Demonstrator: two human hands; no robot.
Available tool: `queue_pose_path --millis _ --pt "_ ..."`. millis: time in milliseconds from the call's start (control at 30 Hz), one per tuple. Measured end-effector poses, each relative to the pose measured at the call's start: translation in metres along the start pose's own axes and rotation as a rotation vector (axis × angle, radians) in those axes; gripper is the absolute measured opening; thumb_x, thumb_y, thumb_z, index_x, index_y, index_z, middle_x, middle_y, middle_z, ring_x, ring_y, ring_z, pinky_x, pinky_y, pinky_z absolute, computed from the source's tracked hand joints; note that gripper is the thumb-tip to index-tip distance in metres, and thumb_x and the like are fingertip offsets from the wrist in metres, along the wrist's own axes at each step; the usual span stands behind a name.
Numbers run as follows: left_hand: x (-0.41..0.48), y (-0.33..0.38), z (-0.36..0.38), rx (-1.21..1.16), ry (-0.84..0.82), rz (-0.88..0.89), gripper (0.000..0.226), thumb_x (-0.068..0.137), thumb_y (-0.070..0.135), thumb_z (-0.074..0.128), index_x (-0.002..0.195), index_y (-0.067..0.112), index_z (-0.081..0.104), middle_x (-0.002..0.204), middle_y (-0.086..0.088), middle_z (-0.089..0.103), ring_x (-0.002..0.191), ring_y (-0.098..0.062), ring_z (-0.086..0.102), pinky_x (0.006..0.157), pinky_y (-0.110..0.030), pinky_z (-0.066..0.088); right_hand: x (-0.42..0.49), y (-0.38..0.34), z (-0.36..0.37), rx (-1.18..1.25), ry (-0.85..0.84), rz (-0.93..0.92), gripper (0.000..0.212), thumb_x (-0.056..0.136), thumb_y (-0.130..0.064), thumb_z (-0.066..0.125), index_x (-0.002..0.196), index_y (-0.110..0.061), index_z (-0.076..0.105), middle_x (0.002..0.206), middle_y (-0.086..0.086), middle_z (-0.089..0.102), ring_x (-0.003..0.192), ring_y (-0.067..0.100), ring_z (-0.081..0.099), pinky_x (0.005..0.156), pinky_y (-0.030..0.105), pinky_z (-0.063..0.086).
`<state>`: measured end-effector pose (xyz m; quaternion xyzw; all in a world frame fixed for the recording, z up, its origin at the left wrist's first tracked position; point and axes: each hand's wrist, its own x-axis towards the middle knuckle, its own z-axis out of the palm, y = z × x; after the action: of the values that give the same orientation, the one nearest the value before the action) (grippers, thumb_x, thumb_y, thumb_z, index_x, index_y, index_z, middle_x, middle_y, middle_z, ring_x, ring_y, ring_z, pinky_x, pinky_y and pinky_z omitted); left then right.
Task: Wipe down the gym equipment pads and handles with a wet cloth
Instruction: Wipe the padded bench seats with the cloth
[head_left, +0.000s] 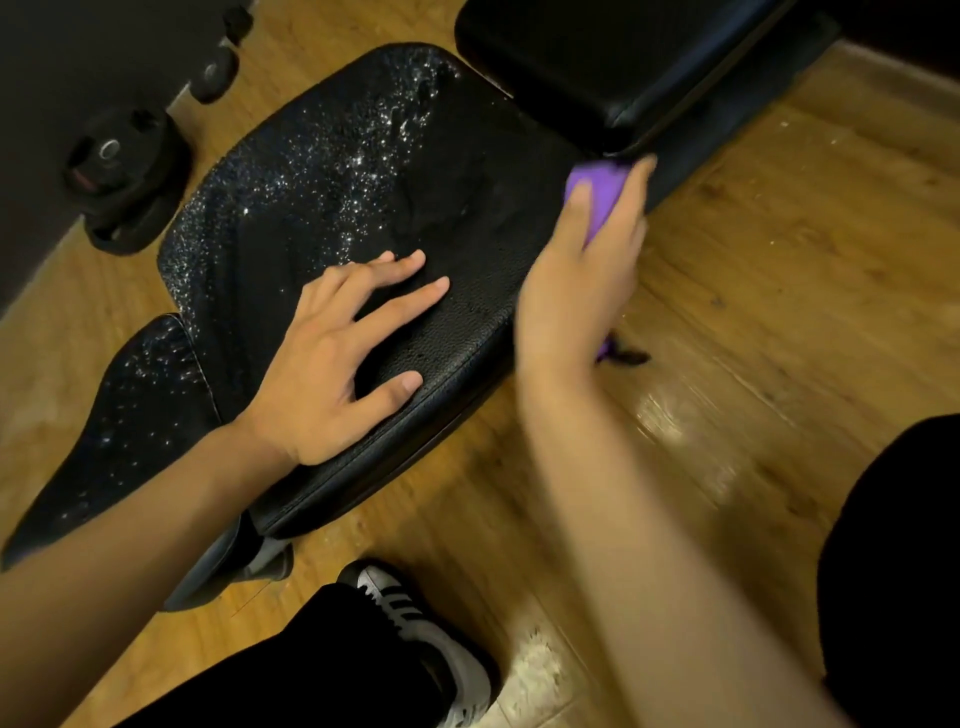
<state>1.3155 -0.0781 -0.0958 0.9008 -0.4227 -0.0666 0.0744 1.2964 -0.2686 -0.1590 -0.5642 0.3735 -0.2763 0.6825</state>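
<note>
The right hand (582, 280) grips the purple cloth (592, 192), with its fingers curled round it. It is blurry, so I cannot tell just how the cloth is folded. The left hand (332, 364) lies flat on the big pad (337, 182) with its fingers spread wide, holding nothing. The two hands are apart, the left one nearer to the person.

The cloth sits at the right edge of the big pad, just by the gap where the far pad (597, 62) begins. Shiny water drops cover the part of the big pad to the left of the cloth and past the left fingertips. The part between the hands looks darker and smoother. So I think the next wipe has to go left, away from the right hand and across the pad. The pad's long way runs from the left wrist up toward the cloth. The right hand has the cloth, so it has to do the reaching – the left hand is closer to the drops but only steadies the pad.

Counting: two hands, one cloth and three pads – the big pad, the far pad and a small pad (119, 415) left of the left arm, which has drops on it too. Left of that, on the floor (779, 234), stands one stack of weight plates (130, 176)
</note>
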Motion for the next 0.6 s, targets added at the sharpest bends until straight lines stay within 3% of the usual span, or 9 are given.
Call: queue_pose_path --millis 67,133,267,367,467,533,600 --pt "0.001 0.0 -0.001 0.006 -0.002 0.004 0.07 0.099 0.059 0.041 0.156 0.019 0.044 0.163 -0.007 0.037 0.152 -0.03 0.031 0.115 -0.06 0.029 -0.089 0.005 -0.002 0.042 0.005 -0.034 0.061 0.109 -0.024 0.042 0.162 -0.009 0.016 0.169 0.01 0.019 0.154 0.015 0.022 0.119 0.017 0.024" --pt "0.0 0.001 -0.001 0.002 -0.01 0.008 0.07 0.098 0.056 0.042 0.157 0.019 0.043 0.164 -0.007 0.036 0.153 -0.029 0.03 0.117 -0.058 0.028 -0.145 0.007 -0.009 0.075 -0.09 -0.011 0.063 0.108 -0.027 0.038 0.162 -0.013 0.008 0.172 0.005 0.006 0.156 0.007 0.009 0.121 0.015 0.018" --pt "0.0 0.001 -0.001 0.002 -0.013 0.002 0.068 0.097 0.049 0.045 0.157 0.019 0.043 0.165 -0.007 0.035 0.154 -0.028 0.028 0.118 -0.058 0.026 -0.043 0.008 -0.003 0.05 -0.014 0.032 0.06 0.109 -0.026 0.04 0.162 -0.01 0.017 0.168 0.009 0.024 0.152 0.014 0.023 0.11 0.003 0.019" --pt "0.001 0.001 -0.001 -0.004 -0.015 -0.009 0.066 0.097 0.049 0.044 0.157 0.02 0.043 0.164 -0.005 0.036 0.153 -0.027 0.03 0.117 -0.059 0.027 0.033 0.0 0.0 0.052 -0.018 0.097 0.056 0.11 -0.028 0.042 0.162 -0.016 0.025 0.163 0.002 0.037 0.146 0.015 0.037 0.097 0.0 0.024" --pt "0.002 0.003 -0.002 -0.009 -0.001 -0.027 0.065 0.099 0.048 0.043 0.156 0.019 0.045 0.163 -0.004 0.037 0.152 -0.024 0.031 0.118 -0.054 0.028 -0.011 -0.001 -0.001 0.038 0.027 -0.024 0.056 0.109 -0.025 0.042 0.162 -0.017 0.024 0.166 0.006 0.029 0.149 0.017 0.033 0.103 0.005 0.029" --pt "0.001 0.003 -0.001 -0.004 0.001 -0.026 0.065 0.098 0.048 0.043 0.156 0.018 0.045 0.163 -0.005 0.038 0.152 -0.024 0.032 0.118 -0.052 0.028 -0.077 0.003 0.0 0.036 0.021 -0.078 0.057 0.109 -0.019 0.044 0.162 -0.013 0.023 0.17 0.01 0.015 0.155 0.012 0.019 0.114 0.011 0.024" --pt "0.001 0.003 -0.002 0.005 0.003 -0.02 0.065 0.099 0.048 0.043 0.156 0.017 0.044 0.163 -0.006 0.038 0.151 -0.025 0.032 0.118 -0.052 0.028 -0.112 0.002 0.0 0.066 -0.007 -0.066 0.058 0.108 -0.015 0.045 0.162 -0.012 0.023 0.171 0.009 0.006 0.155 0.006 0.011 0.113 0.007 0.018"
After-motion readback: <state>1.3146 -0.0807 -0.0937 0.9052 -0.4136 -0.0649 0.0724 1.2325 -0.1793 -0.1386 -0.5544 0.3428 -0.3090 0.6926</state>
